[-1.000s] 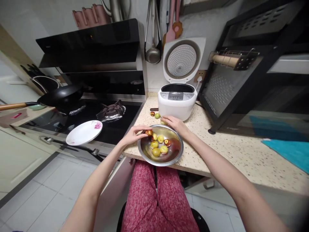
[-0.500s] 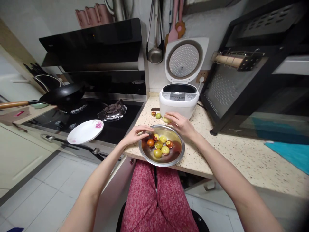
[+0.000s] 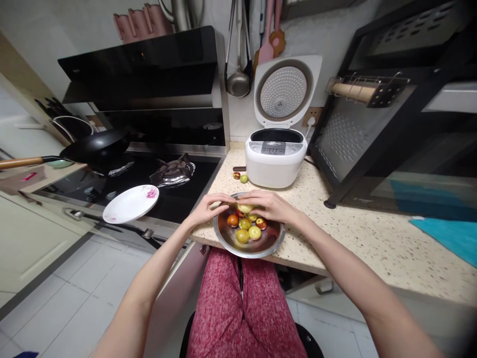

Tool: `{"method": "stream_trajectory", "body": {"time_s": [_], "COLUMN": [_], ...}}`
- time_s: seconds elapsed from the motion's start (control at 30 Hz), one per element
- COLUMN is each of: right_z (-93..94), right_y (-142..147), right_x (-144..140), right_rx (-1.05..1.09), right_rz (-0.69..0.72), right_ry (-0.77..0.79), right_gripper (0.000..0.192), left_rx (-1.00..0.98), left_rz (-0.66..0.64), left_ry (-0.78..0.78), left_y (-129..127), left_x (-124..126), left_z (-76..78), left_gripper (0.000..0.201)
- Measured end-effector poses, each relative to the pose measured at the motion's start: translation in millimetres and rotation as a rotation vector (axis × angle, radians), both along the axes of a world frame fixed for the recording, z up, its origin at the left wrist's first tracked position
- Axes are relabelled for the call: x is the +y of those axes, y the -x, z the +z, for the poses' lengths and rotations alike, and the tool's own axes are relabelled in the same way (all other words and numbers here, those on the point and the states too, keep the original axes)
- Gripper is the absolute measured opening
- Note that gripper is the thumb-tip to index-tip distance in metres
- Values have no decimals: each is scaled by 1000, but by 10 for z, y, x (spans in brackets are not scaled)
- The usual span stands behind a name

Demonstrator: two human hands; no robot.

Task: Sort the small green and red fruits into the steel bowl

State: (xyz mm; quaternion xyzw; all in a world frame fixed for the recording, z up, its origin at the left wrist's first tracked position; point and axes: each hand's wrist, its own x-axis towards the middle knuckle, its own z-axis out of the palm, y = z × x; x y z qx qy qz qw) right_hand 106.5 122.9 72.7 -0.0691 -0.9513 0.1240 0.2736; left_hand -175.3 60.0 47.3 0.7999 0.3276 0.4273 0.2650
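Observation:
A steel bowl [image 3: 257, 251] stands at the counter's front edge with several jujubes [image 3: 245, 224] in it, some green-yellow, some red-brown. Over the bowl's far part, my right hand [image 3: 270, 205] grips a pale green jujube [image 3: 244, 208] between thumb and fingers. My left hand [image 3: 210, 209] rests at the bowl's left rim, fingers stretched out and apart from the thumb, with nothing in them. Behind the bowl, a red-brown jujube [image 3: 236, 175] and a green jujube [image 3: 243, 178] lie on the counter, close to the rice cooker.
The white rice cooker [image 3: 276, 166] stands behind the bowl, lid raised. To the left, a white plate [image 3: 130, 205] sits at the front edge of the gas stove [image 3: 201, 174], and a black wok [image 3: 99, 144] rests farther left. A black rack [image 3: 341, 164] and blue cloth [image 3: 447, 238] are right.
My right hand has moved left and toward me, carrying the pale green jujube from beside the rice cooker to over the bowl. My left hand has stayed at the rim.

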Motion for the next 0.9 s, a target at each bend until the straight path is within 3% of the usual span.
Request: {"method": "stream_trajectory", "body": {"time_s": [0.2,0.53,0.77,0.9], "right_z": [22,-23,-64,-69], "right_y": [3,26,24,27], "right_x": [-19,-16,30,36], "right_rx": [14,110,159,174], "right_rz": [29,-66,-125,-132], "right_ry": [0,-45,-164,-184], "right_gripper": [58,31,33,34], "left_rx": [-11,-18,31,89], "left_rz": [30,216,252,336], "left_ry": [-47,-185,-362,-368], "left_y": [-2,-16,-22,-51], "left_x": [3,48,81,225], "left_z": [-4,-52,-89,-113], "left_gripper": [20,22,27,35]}}
